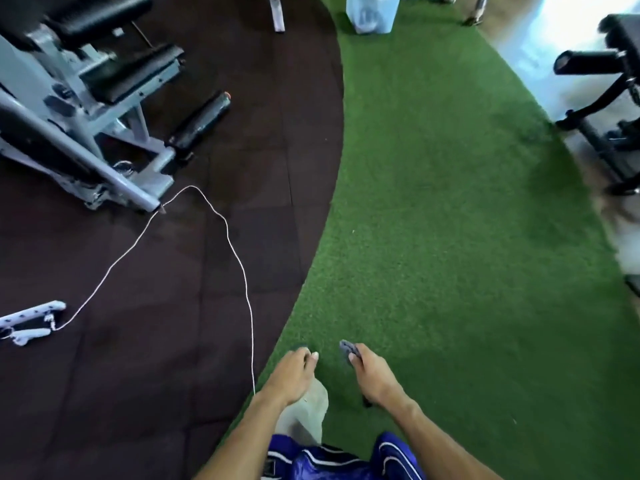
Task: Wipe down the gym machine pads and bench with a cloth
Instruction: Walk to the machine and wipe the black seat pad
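Head view: right hand point(372, 375) grip closed on cloth point(347, 348); left hand point(294, 372) loosely curled, empty. Machine pads point(131, 76) far ahead-left of grip. Judgement: approach, spread cloth flat before wiping.

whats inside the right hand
A small grey-blue cloth, pinched in the right hand; one end pokes out past the fingers. The rest is covered by the hand, so its full size cannot be seen.
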The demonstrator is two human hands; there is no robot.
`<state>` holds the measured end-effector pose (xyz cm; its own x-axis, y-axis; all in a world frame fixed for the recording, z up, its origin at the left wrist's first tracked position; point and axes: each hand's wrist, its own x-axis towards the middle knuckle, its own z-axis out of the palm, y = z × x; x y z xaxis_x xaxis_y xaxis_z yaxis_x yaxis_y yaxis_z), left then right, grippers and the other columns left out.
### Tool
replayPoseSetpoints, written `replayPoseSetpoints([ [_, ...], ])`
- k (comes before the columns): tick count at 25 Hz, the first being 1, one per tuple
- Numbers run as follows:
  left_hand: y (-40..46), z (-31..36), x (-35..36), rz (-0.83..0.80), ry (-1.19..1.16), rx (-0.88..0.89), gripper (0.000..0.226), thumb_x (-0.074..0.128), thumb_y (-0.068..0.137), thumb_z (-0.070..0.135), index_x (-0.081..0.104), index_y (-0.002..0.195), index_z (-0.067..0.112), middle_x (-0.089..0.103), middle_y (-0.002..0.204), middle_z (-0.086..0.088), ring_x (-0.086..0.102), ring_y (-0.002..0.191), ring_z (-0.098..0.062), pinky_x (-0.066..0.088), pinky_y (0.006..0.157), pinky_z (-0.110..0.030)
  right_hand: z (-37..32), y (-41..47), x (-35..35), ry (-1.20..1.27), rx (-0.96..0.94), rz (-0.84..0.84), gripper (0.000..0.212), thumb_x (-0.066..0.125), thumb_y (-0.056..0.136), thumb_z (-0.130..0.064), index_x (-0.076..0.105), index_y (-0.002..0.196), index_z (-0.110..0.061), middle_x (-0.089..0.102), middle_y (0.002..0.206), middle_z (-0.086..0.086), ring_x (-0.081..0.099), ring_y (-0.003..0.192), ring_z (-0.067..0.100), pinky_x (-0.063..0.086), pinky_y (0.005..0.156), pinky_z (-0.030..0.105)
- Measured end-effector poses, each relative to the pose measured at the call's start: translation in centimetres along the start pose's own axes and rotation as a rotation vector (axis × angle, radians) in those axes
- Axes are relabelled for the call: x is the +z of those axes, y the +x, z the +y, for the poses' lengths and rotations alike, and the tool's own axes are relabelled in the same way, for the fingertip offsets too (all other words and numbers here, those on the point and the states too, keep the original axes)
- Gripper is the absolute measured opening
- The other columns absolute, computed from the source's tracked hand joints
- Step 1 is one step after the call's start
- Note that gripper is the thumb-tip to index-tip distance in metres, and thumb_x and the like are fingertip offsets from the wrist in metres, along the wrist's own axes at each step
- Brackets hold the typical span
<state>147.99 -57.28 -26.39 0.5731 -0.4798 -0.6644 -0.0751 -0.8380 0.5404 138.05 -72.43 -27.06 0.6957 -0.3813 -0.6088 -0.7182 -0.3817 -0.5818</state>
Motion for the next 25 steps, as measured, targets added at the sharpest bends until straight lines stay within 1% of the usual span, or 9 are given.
replayPoseSetpoints([
  [1, 2.9, 1.3, -2.9, -0.005, 0.005, -0.012, 0.039, 0.036, 0.103, 0.036, 0.061, 0.103, 0.006, 0.066, 0.104, -0.01, 0.061, 0.106, -0.029, 0.044, 0.091, -0.033, -2.1, 2.9, -1.7, -0.001, 0.003, 0.0, 0.028, 0.039, 0.103, -0.026, 0.055, 0.121, -0.01, 0.069, 0.109, 0.014, 0.065, 0.097, 0.032, 0.047, 0.081, 0.037],
  [4, 11.9, 5.5, -11.5, 0.013, -0.013, -0.038, 0.042, 0.037, 0.103, 0.037, 0.062, 0.107, 0.004, 0.068, 0.109, -0.014, 0.061, 0.108, -0.031, 0.043, 0.089, -0.036, -8.8, 11.5, -7.2, 0.024, -0.008, 0.014, 0.027, 0.04, 0.103, -0.026, 0.056, 0.118, -0.01, 0.07, 0.103, 0.014, 0.065, 0.091, 0.031, 0.047, 0.077, 0.038],
  [9, 23.6, 12.0, -20.8, -0.013, -0.101, -0.054, 0.042, 0.035, 0.103, 0.042, 0.06, 0.105, 0.008, 0.064, 0.097, -0.006, 0.058, 0.09, -0.021, 0.04, 0.078, -0.031, -18.1, 25.1, -15.5, 0.052, -0.023, 0.02, 0.021, 0.039, 0.104, -0.024, 0.055, 0.107, -0.011, 0.063, 0.086, 0.004, 0.055, 0.069, 0.017, 0.038, 0.063, 0.031],
  [13, 36.7, 17.7, -29.2, 0.003, -0.1, -0.074, 0.039, 0.035, 0.102, 0.043, 0.057, 0.1, 0.011, 0.066, 0.105, -0.009, 0.06, 0.099, -0.025, 0.041, 0.082, -0.033, -24.8, 39.7, -22.8, 0.029, -0.06, -0.003, 0.024, 0.039, 0.104, -0.024, 0.056, 0.112, -0.009, 0.061, 0.092, 0.0, 0.054, 0.071, 0.009, 0.038, 0.063, 0.024],
  [17, 48.3, 24.8, -38.9, 0.073, -0.158, -0.081, 0.035, 0.036, 0.102, 0.042, 0.055, 0.094, 0.014, 0.062, 0.097, -0.004, 0.055, 0.089, -0.021, 0.039, 0.077, -0.032, -32.0, 52.9, -31.1, -0.043, -0.116, -0.021, 0.026, 0.041, 0.104, -0.023, 0.055, 0.118, -0.006, 0.065, 0.096, 0.007, 0.054, 0.078, 0.017, 0.037, 0.07, 0.025],
  [20, 55.4, 29.4, -46.1, 0.118, -0.211, -0.095, 0.035, 0.035, 0.102, 0.042, 0.056, 0.095, 0.015, 0.064, 0.101, -0.005, 0.056, 0.091, -0.02, 0.037, 0.078, -0.03, -38.0, 61.0, -37.0, -0.041, -0.166, -0.038, 0.028, 0.041, 0.104, -0.019, 0.056, 0.121, -0.003, 0.054, 0.082, -0.014, 0.048, 0.067, 0.001, 0.035, 0.059, 0.011],
  [22, 60.0, 31.6, -50.4, 0.126, -0.212, -0.094, 0.035, 0.035, 0.102, 0.042, 0.057, 0.096, 0.015, 0.066, 0.105, -0.007, 0.059, 0.096, -0.024, 0.042, 0.081, -0.032, -41.5, 65.9, -39.6, -0.047, -0.179, -0.05, 0.029, 0.041, 0.103, -0.017, 0.056, 0.125, -0.003, 0.053, 0.09, -0.015, 0.048, 0.071, -0.002, 0.033, 0.062, 0.009],
  [24, 65.5, 33.0, -54.7, 0.129, -0.199, -0.086, 0.038, 0.034, 0.103, 0.04, 0.06, 0.106, 0.013, 0.065, 0.117, -0.013, 0.057, 0.111, -0.03, 0.044, 0.097, -0.037, -44.8, 71.7, -41.5, -0.028, -0.183, -0.054, 0.03, 0.042, 0.103, -0.017, 0.056, 0.127, -0.007, 0.056, 0.1, -0.008, 0.053, 0.085, 0.007, 0.033, 0.069, 0.013],
  [25, 68.6, 33.8, -57.3, 0.124, -0.18, -0.075, 0.039, 0.033, 0.104, 0.039, 0.061, 0.111, 0.011, 0.063, 0.123, -0.016, 0.054, 0.119, -0.032, 0.041, 0.104, -0.04, -46.7, 75.2, -42.2, -0.031, -0.188, -0.051, 0.029, 0.042, 0.103, -0.018, 0.057, 0.127, -0.01, 0.058, 0.1, -0.006, 0.055, 0.086, 0.01, 0.034, 0.069, 0.015],
])
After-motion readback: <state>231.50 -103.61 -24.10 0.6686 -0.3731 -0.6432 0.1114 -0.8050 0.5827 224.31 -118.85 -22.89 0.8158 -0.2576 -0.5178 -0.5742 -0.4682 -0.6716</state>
